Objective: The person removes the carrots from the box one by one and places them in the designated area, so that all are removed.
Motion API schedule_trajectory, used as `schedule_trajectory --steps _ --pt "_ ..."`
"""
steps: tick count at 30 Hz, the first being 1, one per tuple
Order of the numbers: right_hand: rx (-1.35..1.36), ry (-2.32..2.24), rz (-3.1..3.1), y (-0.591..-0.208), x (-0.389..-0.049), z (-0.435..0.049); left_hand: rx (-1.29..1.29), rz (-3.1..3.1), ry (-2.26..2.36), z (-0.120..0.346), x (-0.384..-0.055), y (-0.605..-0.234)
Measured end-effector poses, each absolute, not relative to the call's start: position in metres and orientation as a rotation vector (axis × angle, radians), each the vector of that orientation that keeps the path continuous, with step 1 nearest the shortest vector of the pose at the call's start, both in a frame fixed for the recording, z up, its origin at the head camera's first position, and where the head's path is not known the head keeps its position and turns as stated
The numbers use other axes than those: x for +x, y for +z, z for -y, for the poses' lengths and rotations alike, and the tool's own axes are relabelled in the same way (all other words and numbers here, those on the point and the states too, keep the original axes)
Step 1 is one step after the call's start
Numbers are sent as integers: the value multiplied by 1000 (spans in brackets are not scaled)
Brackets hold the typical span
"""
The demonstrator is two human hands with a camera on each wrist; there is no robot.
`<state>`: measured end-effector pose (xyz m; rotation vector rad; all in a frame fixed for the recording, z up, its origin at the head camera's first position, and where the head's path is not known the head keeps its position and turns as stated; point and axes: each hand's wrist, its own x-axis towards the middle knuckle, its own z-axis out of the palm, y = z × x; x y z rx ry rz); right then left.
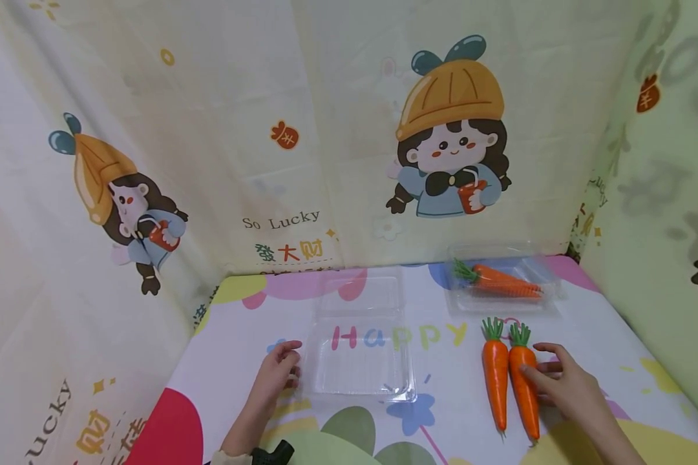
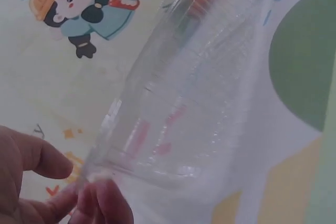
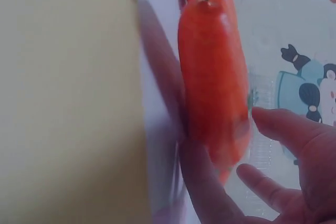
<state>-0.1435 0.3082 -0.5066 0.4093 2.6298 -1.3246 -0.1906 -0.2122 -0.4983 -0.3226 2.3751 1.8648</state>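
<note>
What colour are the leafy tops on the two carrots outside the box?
Green; the tops of those carrots show best in the head view.

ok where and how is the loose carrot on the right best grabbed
Likely by the thick upper part of the right carrot, just below its green top, grip coming from the right: its body tapers away from there, and the other loose carrot lies close on its left.
</note>
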Motion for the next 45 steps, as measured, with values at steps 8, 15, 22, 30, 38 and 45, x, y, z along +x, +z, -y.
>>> schedule_trajectory --steps 8,15,22,30,38,45 --pt "405 -1247 -2775 -501 -145 -323 -105 -3095 1398 176 -188 -481" --pt "445 -1260 -3005 -507 -155 -333 337 -3177 1198 112 -185 -470" --pt "376 -1286 -3303 -515 -178 -335 682 -3195 981 59 -170 -478" --pt "-67 -1045 -3625 -507 -221 -349 1065 -3390 543 26 -158 -500" --pt "-114 -823 -3495 -496 -245 -357 1128 -3424 129 14 -161 -510" --pt "-17 -793 -3367 -494 -252 -349 1042 -3442 -47 11 -160 -516"
